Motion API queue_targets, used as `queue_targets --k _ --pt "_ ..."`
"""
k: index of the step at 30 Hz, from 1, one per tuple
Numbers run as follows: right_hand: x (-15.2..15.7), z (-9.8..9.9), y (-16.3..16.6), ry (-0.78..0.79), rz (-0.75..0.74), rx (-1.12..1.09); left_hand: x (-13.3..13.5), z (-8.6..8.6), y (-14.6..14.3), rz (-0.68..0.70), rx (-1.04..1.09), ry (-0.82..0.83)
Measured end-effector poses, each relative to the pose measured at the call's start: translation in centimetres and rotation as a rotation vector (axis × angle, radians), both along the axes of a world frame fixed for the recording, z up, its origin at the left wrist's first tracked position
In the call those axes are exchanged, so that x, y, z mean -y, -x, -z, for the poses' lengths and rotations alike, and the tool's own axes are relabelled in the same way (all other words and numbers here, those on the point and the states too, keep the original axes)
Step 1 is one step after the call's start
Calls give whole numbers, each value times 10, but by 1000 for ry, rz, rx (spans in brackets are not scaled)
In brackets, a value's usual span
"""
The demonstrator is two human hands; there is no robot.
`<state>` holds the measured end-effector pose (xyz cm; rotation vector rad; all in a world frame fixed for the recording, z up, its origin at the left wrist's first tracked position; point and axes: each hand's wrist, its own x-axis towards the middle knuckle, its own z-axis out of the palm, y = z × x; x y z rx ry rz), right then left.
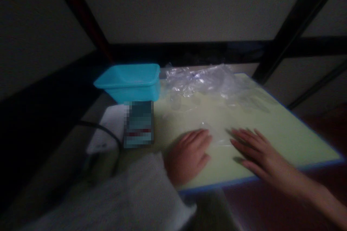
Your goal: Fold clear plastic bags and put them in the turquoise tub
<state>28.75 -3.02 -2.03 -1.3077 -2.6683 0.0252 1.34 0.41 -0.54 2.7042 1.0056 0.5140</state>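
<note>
My left hand (188, 153) lies flat on a pale green mat (284, 130) with a blue edge, its fingers stretched out. My right hand (256, 151) rests flat beside it, fingers spread. Between the two hands lies a small clear plastic bag (217, 133), flat on the mat, with the fingertips of both hands touching or nearly touching it. A grey sleeve covers my left arm. The view is dim and a little blurred.
A pile of crumpled clear plastic bags (206, 81) sits at the mat's far side. A turquoise plastic tub (130, 81) stands at the far left. In front of it lies a phone-like device (138, 124) on a white object, with a black cable (103, 131). Dark frame bars run behind.
</note>
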Motion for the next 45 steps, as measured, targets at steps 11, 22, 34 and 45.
queue_targets --k 11,22,34,45 --pt "22 3 10 -38 124 -1 2 0 -1 55 -3 21" --pt "-58 -25 44 216 -336 -207 -4 8 2 404 26 125" --pt "-131 -48 99 181 -18 -387 -3 4 -2 436 -28 101" --pt "-206 -16 133 179 179 -306 -2 4 -3 431 -35 52"
